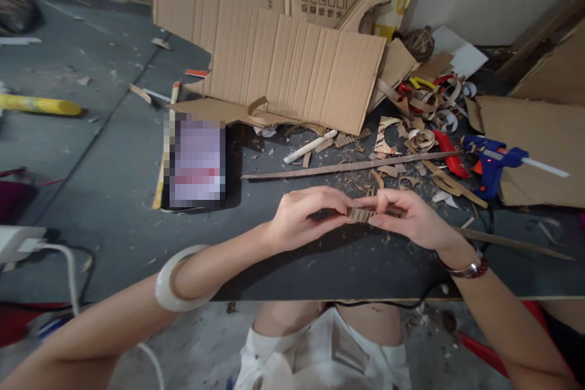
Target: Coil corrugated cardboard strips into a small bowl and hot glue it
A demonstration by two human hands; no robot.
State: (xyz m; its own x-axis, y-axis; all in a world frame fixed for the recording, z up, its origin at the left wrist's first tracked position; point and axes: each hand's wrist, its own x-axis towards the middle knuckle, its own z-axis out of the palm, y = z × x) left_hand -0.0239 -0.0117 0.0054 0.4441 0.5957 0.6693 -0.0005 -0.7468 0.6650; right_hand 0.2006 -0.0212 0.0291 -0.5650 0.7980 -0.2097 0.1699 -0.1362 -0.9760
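Two hands on one small pc. of cardboard, right at the near edge of the table, approx. centre! Left hand point(307, 216) pinches the corrugated strip point(360, 214) at its left end, thumb below, fingers above; right hand point(398, 214) has the other end btwn thumb & fingertips. Ridges show in the gap btwn them. Can't tell if the long strip point(514, 242) passing out to the right, by the wrist, is the same pc.

Technique tips, then: I'd say work w/ the ridges, bend a bit at a time & keep the pinch light, b/c corrugated card probably creases or flattens if squeezed hard. Keep both edges level too, or it may skew. Forearms low = steadier hands, I reckon.

Far right, the blue glue gun point(496, 161) shows a red light; could be hot, so best keep the right arm clear. Loose scraps point(363, 183) lie just beyond the fingers; brushing them aside would prob. give cleaner working room.
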